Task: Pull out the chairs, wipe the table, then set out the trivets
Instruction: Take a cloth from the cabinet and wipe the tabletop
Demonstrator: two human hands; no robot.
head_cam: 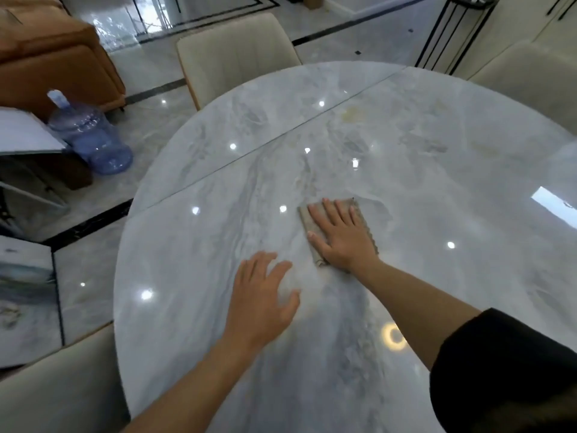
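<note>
A round glossy marble table (406, 135) fills most of the view. My right hand (342, 237) lies flat, fingers spread, pressing a beige cloth (307, 218) onto the tabletop near its middle. Just left of it and nearer to me, my left hand (263, 296) is over the table with its fingers apart and nothing in it. A cream chair (237, 54) stands at the far side of the table, another cream chair (530, 79) at the far right, and a third cream chair (59, 392) at the near left. No trivets are in view.
A blue water jug (93, 139) stands on the shiny floor to the left, next to a low glass-topped stand (25, 132). An orange-brown sofa (53, 54) is at the far left. A black metal-framed console (452, 29) stands at the back right.
</note>
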